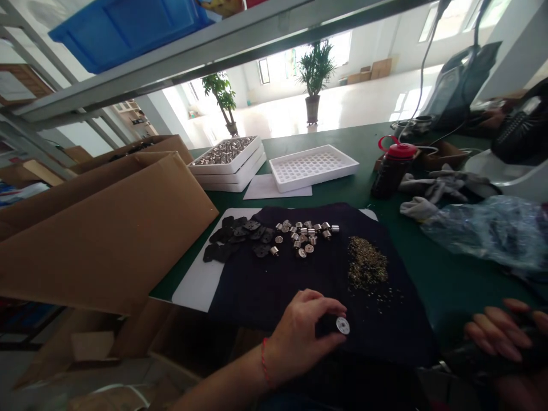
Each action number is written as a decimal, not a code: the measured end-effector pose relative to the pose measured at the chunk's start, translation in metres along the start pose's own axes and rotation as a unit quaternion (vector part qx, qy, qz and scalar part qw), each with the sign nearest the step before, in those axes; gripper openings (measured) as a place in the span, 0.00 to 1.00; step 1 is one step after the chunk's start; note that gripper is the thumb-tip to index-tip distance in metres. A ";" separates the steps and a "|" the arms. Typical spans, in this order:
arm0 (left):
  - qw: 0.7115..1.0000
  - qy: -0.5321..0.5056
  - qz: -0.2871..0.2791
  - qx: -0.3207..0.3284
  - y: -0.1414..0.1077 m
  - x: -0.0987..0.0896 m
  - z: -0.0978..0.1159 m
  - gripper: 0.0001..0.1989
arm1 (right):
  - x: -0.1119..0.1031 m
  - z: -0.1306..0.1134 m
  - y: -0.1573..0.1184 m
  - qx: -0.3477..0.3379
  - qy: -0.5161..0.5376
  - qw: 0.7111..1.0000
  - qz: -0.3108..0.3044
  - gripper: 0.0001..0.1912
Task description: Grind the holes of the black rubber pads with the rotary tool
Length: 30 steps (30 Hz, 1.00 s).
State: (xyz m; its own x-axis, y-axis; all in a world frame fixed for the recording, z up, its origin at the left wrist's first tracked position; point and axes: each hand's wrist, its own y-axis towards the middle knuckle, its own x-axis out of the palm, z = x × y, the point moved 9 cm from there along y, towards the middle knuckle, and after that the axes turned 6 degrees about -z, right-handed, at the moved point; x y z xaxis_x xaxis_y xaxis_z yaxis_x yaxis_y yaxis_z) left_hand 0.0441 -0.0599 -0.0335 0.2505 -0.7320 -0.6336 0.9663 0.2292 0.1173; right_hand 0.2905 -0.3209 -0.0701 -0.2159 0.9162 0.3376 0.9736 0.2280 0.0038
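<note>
My left hand [299, 331], with a red cord at the wrist, pinches a small metal cylinder [343, 325] whose round, holed face points toward the right. A dark piece shows between thumb and fingers behind that face. At the right edge, my right hand [500, 334] is wrapped around a black electric screwdriver [466, 359], its metal tip pointing left; much of its body is lost in shadow. On the dark cloth [257, 291] lie several loose metal cylinders [303, 231], a heap of black flat plates [240, 234] and a pile of tiny brass-coloured screws [367, 264].
White trays [226, 171] full of metal parts are stacked at the back, beside a white grid tray [314, 165]. A large cardboard box [107, 228] borders the left. A red-lidded bottle [394, 165], gloves [436, 185] and plastic bag [492, 228] lie right. A shelf [171, 63] crosses overhead.
</note>
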 end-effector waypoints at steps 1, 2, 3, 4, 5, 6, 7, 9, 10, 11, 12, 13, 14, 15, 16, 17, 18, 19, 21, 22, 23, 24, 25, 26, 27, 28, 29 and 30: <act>1.000 -0.017 0.018 -0.007 -0.003 0.010 -0.001 0.26 | 0.000 0.008 0.000 0.046 0.014 0.999 -0.005 0.17; 0.999 -0.017 0.031 -0.010 -0.006 0.017 -0.002 0.28 | 0.000 0.014 0.000 0.082 0.026 0.996 -0.008 0.18; 0.999 -0.011 0.041 -0.009 -0.008 0.022 -0.003 0.29 | 0.000 0.017 -0.001 0.102 0.035 0.994 -0.007 0.19; 0.999 -0.003 0.046 -0.006 -0.009 0.025 -0.003 0.30 | -0.001 0.017 -0.001 0.106 0.039 0.994 -0.002 0.19; 0.999 0.002 0.048 -0.004 -0.010 0.026 -0.004 0.31 | -0.002 0.017 -0.001 0.107 0.042 0.993 0.003 0.19; 0.999 0.007 0.046 -0.001 -0.011 0.027 -0.004 0.32 | -0.003 0.018 -0.001 0.109 0.045 0.993 0.008 0.19; 0.999 0.010 0.044 0.001 -0.012 0.027 -0.004 0.33 | -0.004 0.018 -0.001 0.111 0.048 0.993 0.011 0.19; 0.999 0.019 0.040 0.002 -0.013 0.026 -0.002 0.35 | -0.004 0.020 -0.001 0.114 0.050 0.992 0.011 0.18; 0.999 0.023 0.039 0.002 -0.014 0.026 -0.001 0.36 | -0.004 0.021 -0.001 0.115 0.049 0.992 0.010 0.18; 0.999 0.026 0.039 0.003 -0.014 0.025 0.001 0.36 | -0.005 0.021 -0.001 0.112 0.050 0.992 0.011 0.18; 0.999 0.028 0.039 0.007 -0.015 0.025 0.004 0.37 | -0.005 0.021 -0.001 0.110 0.049 0.993 0.013 0.18; 0.999 0.028 0.038 0.012 -0.015 0.025 0.006 0.37 | -0.006 0.021 -0.001 0.106 0.047 0.993 0.014 0.19; 0.999 0.025 0.035 0.021 -0.014 0.024 0.009 0.37 | -0.006 0.019 -0.001 0.099 0.044 0.994 0.014 0.19; 0.999 0.021 0.031 0.033 -0.014 0.025 0.012 0.38 | -0.004 0.017 0.000 0.091 0.039 0.995 0.006 0.19; 0.999 0.016 0.026 0.046 -0.013 0.025 0.015 0.38 | -0.002 0.015 0.000 0.084 0.033 0.996 -0.007 0.19; 0.998 0.011 0.022 0.056 -0.012 0.025 0.017 0.39 | 0.001 0.013 0.000 0.077 0.027 0.996 -0.021 0.19; 0.998 0.009 0.023 0.061 -0.012 0.026 0.018 0.38 | 0.003 0.011 0.001 0.073 0.025 0.996 -0.033 0.18; 0.998 0.012 0.030 0.062 -0.011 0.026 0.017 0.37 | 0.004 0.011 0.001 0.072 0.027 0.996 -0.037 0.18; 0.996 0.032 0.058 0.053 -0.011 0.025 0.014 0.34 | 0.002 0.013 0.000 0.082 0.038 0.996 -0.023 0.16; 0.995 0.044 0.077 0.047 -0.011 0.024 0.013 0.33 | 0.000 0.013 0.000 0.083 0.043 0.996 -0.011 0.16; 0.993 0.056 0.096 0.042 -0.011 0.024 0.011 0.34 | 0.000 0.013 -0.001 0.082 0.045 0.996 -0.004 0.16; 0.991 0.065 0.114 0.039 -0.011 0.024 0.010 0.36 | 0.000 0.012 -0.001 0.079 0.043 0.996 -0.004 0.16; 0.988 0.073 0.129 0.038 -0.011 0.025 0.010 0.37 | 0.001 0.011 -0.002 0.071 0.039 0.997 -0.010 0.16; 0.986 0.081 0.144 0.036 -0.010 0.025 0.010 0.39 | 0.003 0.009 -0.002 0.066 0.036 0.997 -0.017 0.17; 0.983 0.089 0.155 0.036 -0.010 0.025 0.011 0.41 | 0.003 0.009 -0.002 0.066 0.035 0.997 -0.020 0.17; 0.981 0.097 0.163 0.037 -0.010 0.025 0.012 0.43 | 0.003 0.009 -0.002 0.071 0.036 0.997 -0.019 0.17; 0.979 0.105 0.169 0.038 -0.010 0.026 0.013 0.44 | 0.002 0.011 -0.002 0.081 0.040 0.996 -0.013 0.18; 0.977 0.111 0.175 0.041 -0.010 0.025 0.015 0.46 | 0.000 0.013 -0.003 0.093 0.045 0.995 -0.005 0.19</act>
State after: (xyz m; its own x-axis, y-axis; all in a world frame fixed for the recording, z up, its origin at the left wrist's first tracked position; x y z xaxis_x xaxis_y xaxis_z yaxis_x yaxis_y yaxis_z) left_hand 0.0417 -0.0904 -0.0393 0.5568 -0.4585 -0.6926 0.8272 0.3813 0.4126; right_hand 0.2871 -0.3171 -0.0827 -0.2101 0.8821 0.4216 0.9394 0.3016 -0.1630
